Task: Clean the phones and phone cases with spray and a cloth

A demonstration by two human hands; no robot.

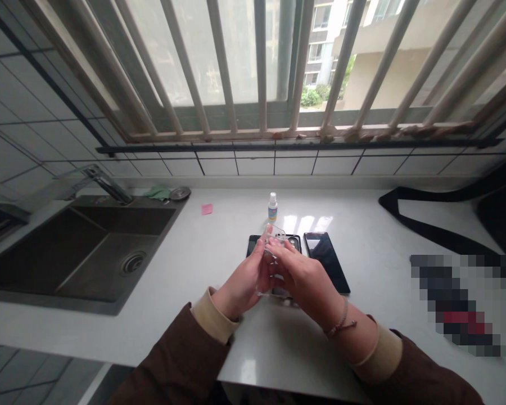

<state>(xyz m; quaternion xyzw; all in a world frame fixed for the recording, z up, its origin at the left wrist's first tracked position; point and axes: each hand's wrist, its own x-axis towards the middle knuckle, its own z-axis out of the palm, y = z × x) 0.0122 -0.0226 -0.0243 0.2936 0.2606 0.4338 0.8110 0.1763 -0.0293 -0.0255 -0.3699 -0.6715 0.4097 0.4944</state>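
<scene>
A clear phone case (275,230) is held up between both hands above the counter. My left hand (245,281) grips its left side, thumb upward. My right hand (301,273) is bent over the case from the right, its fingers against the clear plastic. Beneath the hands lies a dark phone (253,243) with camera lenses showing at its upper right; the hands hide most of it. To the right of my right hand, another dark phone (329,264) lies flat. A small white spray bottle (272,208) stands upright just beyond the case.
The white counter (172,304) has a dark sink (84,247) with a faucet (109,185) at left. A green cloth (158,193) and a pink note (206,209) lie near it. At right are a black strap (430,225) and a pixelated dark object (455,309).
</scene>
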